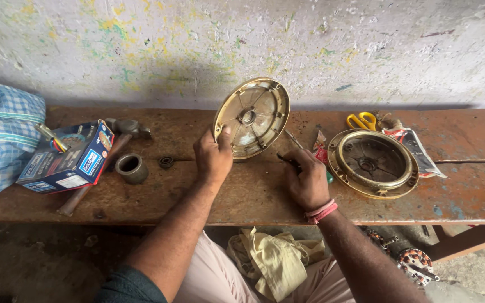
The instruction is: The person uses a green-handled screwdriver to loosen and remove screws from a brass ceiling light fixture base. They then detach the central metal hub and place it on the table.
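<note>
1. One round brass-coloured motor cover point(252, 118) stands on edge on the rusty workbench point(242, 193), near the wall. Its hollow ribbed inside, with the bearing seat at the centre, faces the person; the disc leans back a little, its axis running from the person toward the wall.
2. The left hand point(213, 159) grips the cover's lower left rim, thumb pressed on the inside face.
3. The right hand point(307, 180) is closed around a thin screwdriver point(294, 147); the shaft points up and left toward the cover's lower right edge. Whether the tip touches it cannot be told.
4. A second cover point(373, 163), the same kind, lies flat to the right, hollow side up, so two covers in all.
5. Behind that one lie one pair of yellow-handled scissors point(361, 120) and a printed packet point(416, 148).
6. Left of the hands: one small black ring point(166, 162), one grey metal sleeve point(131, 168), one hammer point(120, 133), one blue carton point(68, 159), then a checked cloth bag point(1, 137).
7. A yellow rag point(273, 261) lies below the bench.
</note>
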